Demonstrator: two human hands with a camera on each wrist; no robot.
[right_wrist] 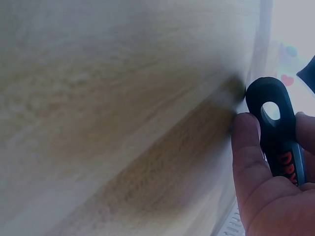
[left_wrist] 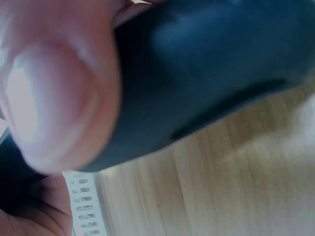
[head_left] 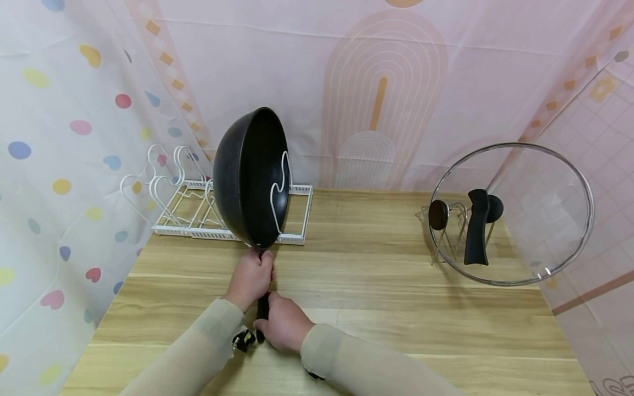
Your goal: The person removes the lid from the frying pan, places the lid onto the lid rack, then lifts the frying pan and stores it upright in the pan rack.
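A black wok (head_left: 228, 170) stands on its side in the white wire rack (head_left: 297, 239), its hollow facing right and its handle (head_left: 262, 311) toward me. A wavy white divider of the rack rises in front of the hollow. My left hand (head_left: 250, 279) grips the handle close to the pan body. Nearer the handle's end, my right hand (head_left: 286, 323) holds it between thumb and fingers. The right wrist view shows the handle's tip (right_wrist: 270, 88) with a hanging hole and red lettering. Large in the left wrist view is a thumb (left_wrist: 59, 103) against the black handle (left_wrist: 206, 64).
Several white looped dividers (head_left: 160, 192) stand in the rack's left part. At the right, a large glass lid (head_left: 540, 220) with a black handle leans upright near a small wire rack (head_left: 446, 242). Patterned curtains (head_left: 386, 66) line the wooden table's (head_left: 396, 330) back and sides.
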